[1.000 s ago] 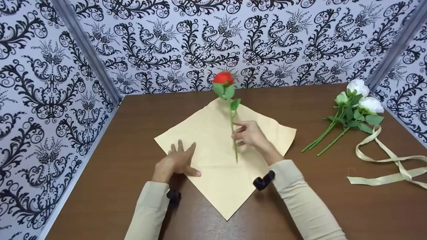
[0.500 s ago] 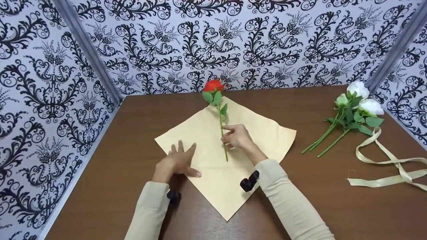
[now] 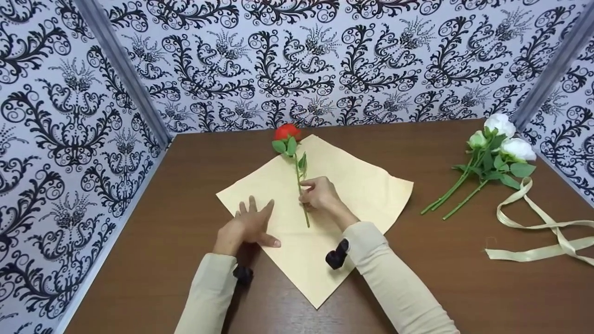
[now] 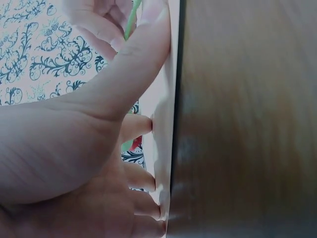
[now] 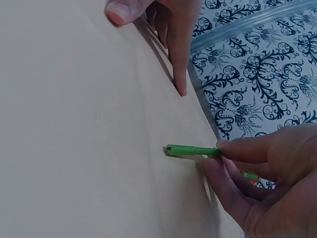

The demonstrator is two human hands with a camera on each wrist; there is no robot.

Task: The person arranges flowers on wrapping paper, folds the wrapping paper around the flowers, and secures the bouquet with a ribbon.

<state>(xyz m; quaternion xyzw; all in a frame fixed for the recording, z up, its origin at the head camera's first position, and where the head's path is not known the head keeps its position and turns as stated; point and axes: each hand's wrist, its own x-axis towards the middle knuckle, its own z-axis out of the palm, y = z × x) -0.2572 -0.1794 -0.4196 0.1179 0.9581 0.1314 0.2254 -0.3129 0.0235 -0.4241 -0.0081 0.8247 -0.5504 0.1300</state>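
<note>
A sheet of cream wrapping paper (image 3: 343,171) lies on the brown table, one corner pointing toward me. My right hand (image 3: 320,194) pinches the green stem of a red rose (image 3: 287,131) between thumb and fingers, low over the paper. The bloom lies past the sheet's upper left edge, and the cut stem end (image 5: 190,150) shows in the right wrist view. My left hand (image 3: 248,225) rests with spread, straight fingers on the left edge of the paper, thumb toward the near side.
White roses (image 3: 517,148) with green stems lie at the right of the table (image 3: 417,287). Nearer, a cream ribbon (image 3: 524,254) lies in loose loops. Patterned black-and-white walls (image 3: 297,60) stand behind and at the sides.
My right hand has carried the red rose left and lower, its bloom dropping from in front of the back wall toward the paper's upper left edge. The left hand has stayed in place.
</note>
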